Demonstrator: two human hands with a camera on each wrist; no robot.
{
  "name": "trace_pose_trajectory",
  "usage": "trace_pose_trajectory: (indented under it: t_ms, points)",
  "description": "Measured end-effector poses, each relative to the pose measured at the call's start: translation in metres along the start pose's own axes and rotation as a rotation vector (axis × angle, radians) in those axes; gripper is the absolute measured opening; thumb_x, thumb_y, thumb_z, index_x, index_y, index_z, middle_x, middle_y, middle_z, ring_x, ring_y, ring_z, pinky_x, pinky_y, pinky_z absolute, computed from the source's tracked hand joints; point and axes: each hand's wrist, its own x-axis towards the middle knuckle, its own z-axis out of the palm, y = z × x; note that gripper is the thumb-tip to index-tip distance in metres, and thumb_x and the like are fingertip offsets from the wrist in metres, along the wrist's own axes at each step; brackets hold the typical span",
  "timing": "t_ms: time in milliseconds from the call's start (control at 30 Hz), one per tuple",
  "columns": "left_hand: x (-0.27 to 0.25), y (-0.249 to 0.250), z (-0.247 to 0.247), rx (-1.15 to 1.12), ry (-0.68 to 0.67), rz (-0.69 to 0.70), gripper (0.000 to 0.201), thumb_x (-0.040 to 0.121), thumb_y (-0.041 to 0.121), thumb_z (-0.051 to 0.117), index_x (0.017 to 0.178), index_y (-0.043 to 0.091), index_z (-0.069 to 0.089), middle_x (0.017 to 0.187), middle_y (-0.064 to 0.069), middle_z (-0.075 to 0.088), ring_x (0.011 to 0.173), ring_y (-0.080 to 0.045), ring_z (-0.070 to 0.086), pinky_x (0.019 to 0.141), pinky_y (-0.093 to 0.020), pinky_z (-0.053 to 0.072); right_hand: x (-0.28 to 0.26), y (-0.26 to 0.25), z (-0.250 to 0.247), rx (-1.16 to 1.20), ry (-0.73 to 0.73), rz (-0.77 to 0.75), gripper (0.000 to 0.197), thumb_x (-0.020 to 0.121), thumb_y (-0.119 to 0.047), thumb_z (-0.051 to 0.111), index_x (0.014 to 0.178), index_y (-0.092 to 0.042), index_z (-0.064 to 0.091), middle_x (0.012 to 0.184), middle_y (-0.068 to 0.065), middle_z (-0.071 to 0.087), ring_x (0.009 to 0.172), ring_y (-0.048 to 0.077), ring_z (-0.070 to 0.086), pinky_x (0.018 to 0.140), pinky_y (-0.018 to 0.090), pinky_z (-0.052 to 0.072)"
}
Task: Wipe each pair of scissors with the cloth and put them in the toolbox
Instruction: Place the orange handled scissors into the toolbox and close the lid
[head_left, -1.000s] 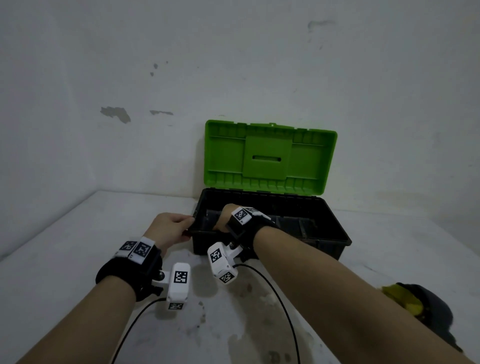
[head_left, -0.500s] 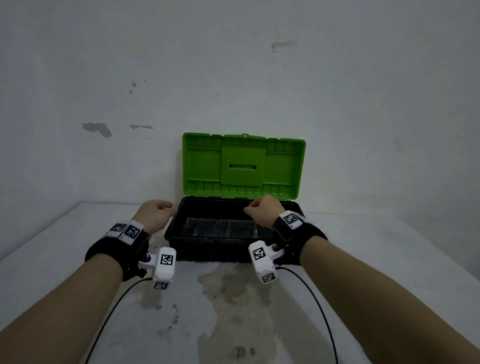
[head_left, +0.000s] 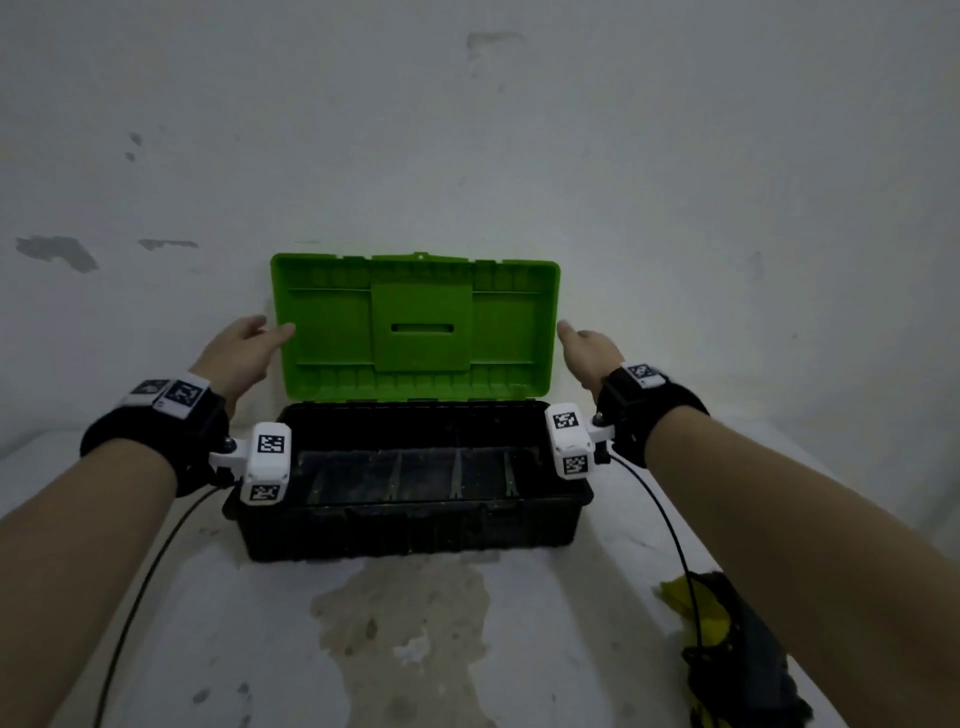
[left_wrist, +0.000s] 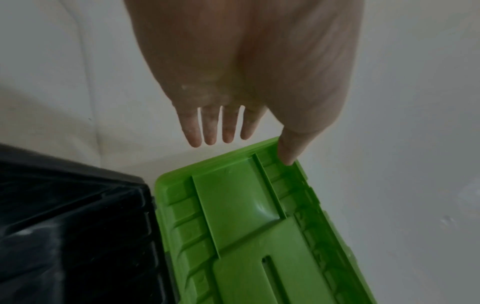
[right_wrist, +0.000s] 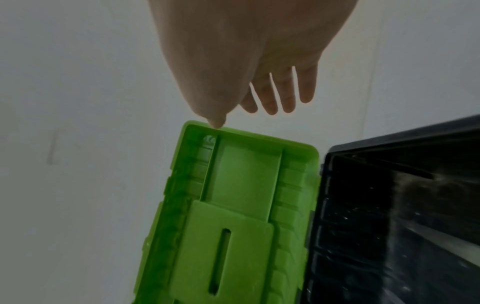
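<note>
**Both hands at the raised lid, fingers extended**

Left hand (head_left: 236, 349) was spread, four fingers straight and slightly parted beyond the lid's left edge; its thumb (left_wrist: 290, 153) touched the inner rim of the green ribbed plastic lid (head_left: 415, 327). Nothing was gripped. Right hand (head_left: 589, 347) was likewise spread with straight fingers, thumb tip (right_wrist: 217, 123) at the lid's right edge; whether it made contact could not be told. It held nothing.

Count: one black rectangular plastic toolbox (head_left: 410, 525), standing open at 12 o'clock from the person, lid upright against the wall. One tray with dividers lay inside; its contents were too dark to make out. One crumpled yellow-and-dark cloth (head_left: 737, 644) lay at 4 o'clock on the table, partly behind the right forearm. Scissors: none could be made out in any view.

Two wrist cameras, one per wrist, each with a black cable.

Surface: white table (head_left: 234, 623) with a brownish stain patch at 6 o'clock of the toolbox. Room: white wall (head_left: 519, 156) with several chipped grey patches.
</note>
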Motion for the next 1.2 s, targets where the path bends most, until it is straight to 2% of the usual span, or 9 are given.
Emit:
trace_pose_trajectory:
  t_ms: [167, 333, 567, 833, 900, 967, 1033, 1100, 1200]
  points:
    - [0.029, 0.014, 0.006, -0.139, -0.017, 0.024, 0.076, 0.098, 0.046, 0.053, 0.158, 0.016, 0.016, 0.161, -0.006, 0.029, 0.14, -0.024, 0.041, 0.106, -0.037, 0.04, 0.027, -0.024, 0.006, 0.263, 0.086, 0.042, 0.069, 0.099, -0.058, 0.021, 0.139, -0.007, 0.046, 0.141, 0.015, 0.05, 0.126, 0.033, 0.049, 0.108, 0.051, 0.037]
    - [0.022, 0.031, 0.014, -0.231, -0.062, 0.066, 0.03, 0.105, 0.044, 0.036, 0.117, 0.028, 0.058, 0.111, 0.009, 0.063, 0.097, -0.008, 0.06, 0.076, -0.025, 0.046, 0.035, -0.028, 0.013, 0.358, 0.033, 0.082, 0.089, 0.087, -0.075, 0.016, 0.139, -0.011, 0.049, 0.138, 0.014, 0.054, 0.123, 0.033, 0.052, 0.106, 0.052, 0.039]
    - [-0.012, 0.021, -0.018, -0.25, -0.016, 0.055, 0.053, 0.103, 0.053, 0.029, 0.138, 0.021, 0.052, 0.134, -0.002, 0.059, 0.121, -0.022, 0.056, 0.107, -0.041, 0.039, -0.014, -0.025, -0.012, 0.38, -0.036, 0.067, 0.097, 0.082, -0.083, 0.017, 0.142, -0.013, 0.047, 0.137, 0.008, 0.056, 0.12, 0.027, 0.054, 0.095, 0.042, 0.041]
    - [-0.073, -0.003, -0.043, -0.137, 0.003, 0.036, 0.049, 0.094, 0.042, 0.062, 0.123, 0.003, 0.057, 0.127, -0.013, 0.062, 0.117, -0.025, 0.059, 0.099, -0.039, 0.046, -0.079, 0.012, -0.014, 0.297, -0.098, -0.013, 0.098, 0.064, -0.083, 0.055, 0.139, -0.02, 0.048, 0.139, 0.003, 0.053, 0.123, 0.025, 0.051, 0.106, 0.048, 0.04]
    - [-0.085, -0.011, -0.045, -0.073, 0.011, 0.04, 0.049, 0.094, 0.032, 0.066, 0.127, -0.003, 0.056, 0.121, -0.015, 0.062, 0.112, -0.025, 0.059, 0.098, -0.04, 0.047, -0.089, 0.028, -0.01, 0.294, -0.087, -0.043, 0.086, 0.072, -0.075, 0.062, 0.136, -0.018, 0.053, 0.126, 0.002, 0.059, 0.111, 0.018, 0.057, 0.099, 0.038, 0.045]
    - [-0.096, -0.017, -0.047, -0.026, 0.011, 0.038, 0.049, 0.093, 0.024, 0.068, 0.13, -0.004, 0.055, 0.118, -0.015, 0.061, 0.108, -0.023, 0.057, 0.098, -0.04, 0.046, -0.099, 0.041, -0.007, 0.312, -0.091, -0.101, 0.055, 0.088, -0.05, 0.064, 0.13, -0.014, 0.059, 0.113, 0.0, 0.064, 0.089, 0.004, 0.059, 0.078, 0.017, 0.046]
    - [-0.106, -0.025, -0.049, 0.054, -0.008, 0.043, 0.047, 0.09, 0.019, 0.072, 0.128, -0.005, 0.057, 0.114, -0.014, 0.061, 0.105, -0.023, 0.057, 0.099, -0.038, 0.046, -0.11, 0.054, -0.006, 0.29, -0.103, -0.13, 0.041, 0.093, -0.035, 0.064, 0.126, -0.012, 0.061, 0.115, 0.001, 0.066, 0.085, -0.003, 0.059, 0.065, 0.007, 0.044]
    - [-0.114, -0.035, -0.052, 0.135, -0.037, 0.049, 0.042, 0.087, 0.015, 0.075, 0.122, -0.005, 0.061, 0.109, -0.015, 0.065, 0.1, -0.023, 0.06, 0.094, -0.034, 0.046, -0.119, 0.064, -0.004, 0.241, -0.13, -0.142, 0.04, 0.092, -0.029, 0.066, 0.127, -0.01, 0.058, 0.12, 0.004, 0.066, 0.091, 0.006, 0.063, 0.066, 0.011, 0.048]
    - [-0.122, -0.051, -0.056, 0.182, -0.068, 0.038, 0.036, 0.082, 0.012, 0.08, 0.113, -0.001, 0.065, 0.109, -0.017, 0.069, 0.103, -0.027, 0.065, 0.097, -0.035, 0.048, -0.126, 0.074, 0.0, 0.147, -0.143, -0.127, 0.045, 0.092, -0.027, 0.066, 0.13, -0.009, 0.055, 0.124, 0.009, 0.064, 0.106, 0.023, 0.063, 0.085, 0.035, 0.055]
